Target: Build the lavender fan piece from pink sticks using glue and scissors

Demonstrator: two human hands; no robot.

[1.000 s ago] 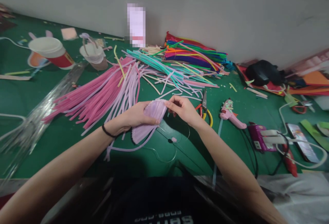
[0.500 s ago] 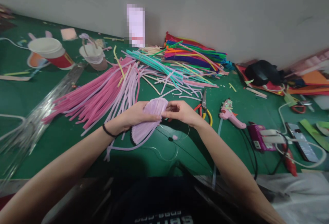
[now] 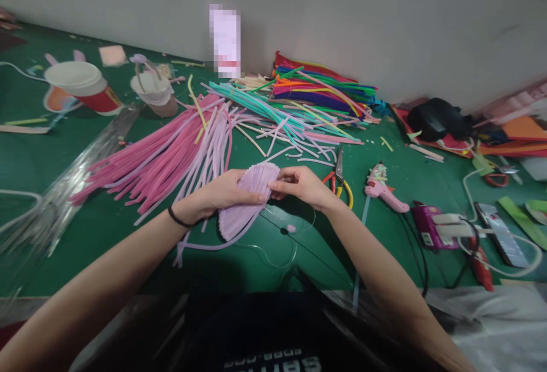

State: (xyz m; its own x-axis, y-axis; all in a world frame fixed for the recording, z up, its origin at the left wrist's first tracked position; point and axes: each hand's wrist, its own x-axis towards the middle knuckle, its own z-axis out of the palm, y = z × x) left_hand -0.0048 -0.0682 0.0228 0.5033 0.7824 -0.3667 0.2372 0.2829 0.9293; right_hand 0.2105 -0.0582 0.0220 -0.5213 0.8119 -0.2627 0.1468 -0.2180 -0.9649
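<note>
My left hand [image 3: 226, 192] is closed round a lilac piece made of rows of pipe cleaners [image 3: 248, 207], fan-like with scalloped edges, its thumb lying across the front. A long lilac pipe cleaner [image 3: 213, 246] trails from its lower end to the left. At the piece's right edge, my right hand [image 3: 299, 185] is pinched, thumb against fingers; what lies between the fingertips is too small to make out. A thin clear line [image 3: 294, 252] loops over the table below both hands, close to a small lilac bit [image 3: 291, 228].
Pink pipe cleaners [image 3: 158, 155] fan out at the left, with multicoloured bundles [image 3: 325, 90] behind. Pliers [image 3: 339, 172] and a pink glue gun [image 3: 382, 189] lie to the right, near a phone [image 3: 501, 232] and cables. A lidded cup [image 3: 92, 87] stands at the back left.
My right fingertips have shifted very slightly at the piece's edge. The piece and my left hand stay almost where they were.
</note>
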